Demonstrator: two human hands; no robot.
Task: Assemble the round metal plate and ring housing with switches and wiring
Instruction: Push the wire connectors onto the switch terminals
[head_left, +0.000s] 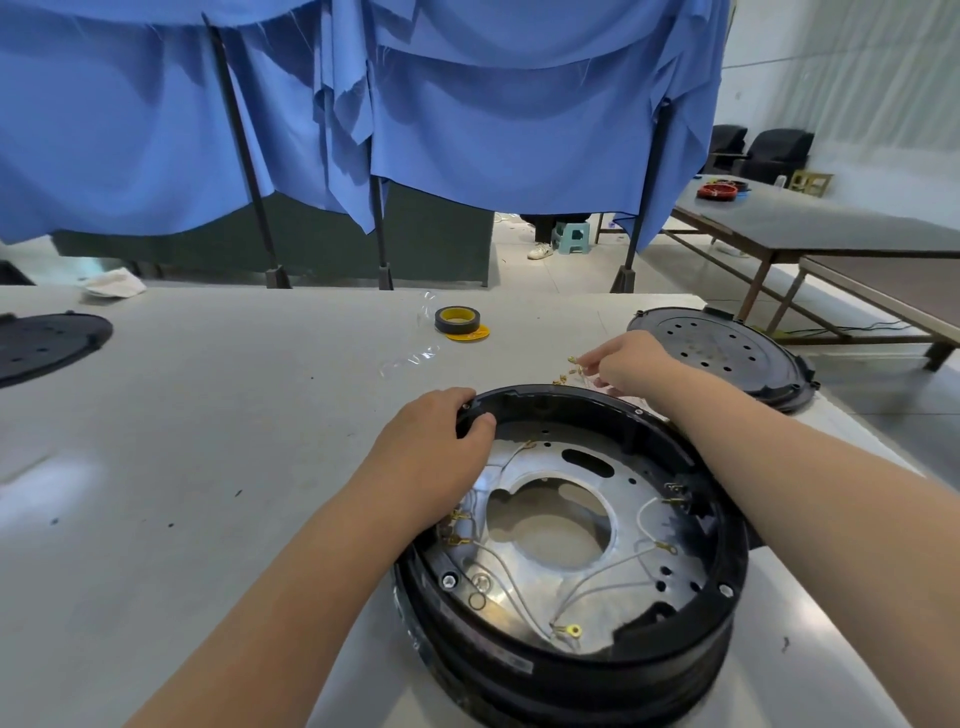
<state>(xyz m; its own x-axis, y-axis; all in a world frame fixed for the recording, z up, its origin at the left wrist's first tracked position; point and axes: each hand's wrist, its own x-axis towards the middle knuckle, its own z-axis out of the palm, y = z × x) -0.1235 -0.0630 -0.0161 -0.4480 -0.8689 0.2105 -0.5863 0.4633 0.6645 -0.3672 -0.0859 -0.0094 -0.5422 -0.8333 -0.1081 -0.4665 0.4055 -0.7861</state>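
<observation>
We hold the ring housing (571, 660), at the worktop's (208, 441) near edge, with our left hand (436, 452) curled over its rim. Our right hand (623, 364) pinches loose terminals (569, 370) behind it. Risk: dragging them may scatter some or snag the wiring (608, 571).

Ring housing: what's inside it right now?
Inside the black ring housing lies the round metal plate with white wires and gold terminals. The left hand grips the rim and covers the plate's left edge.

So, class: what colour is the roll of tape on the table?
Black outside, yellow inner core: the roll of tape, seen in the head view.
</observation>
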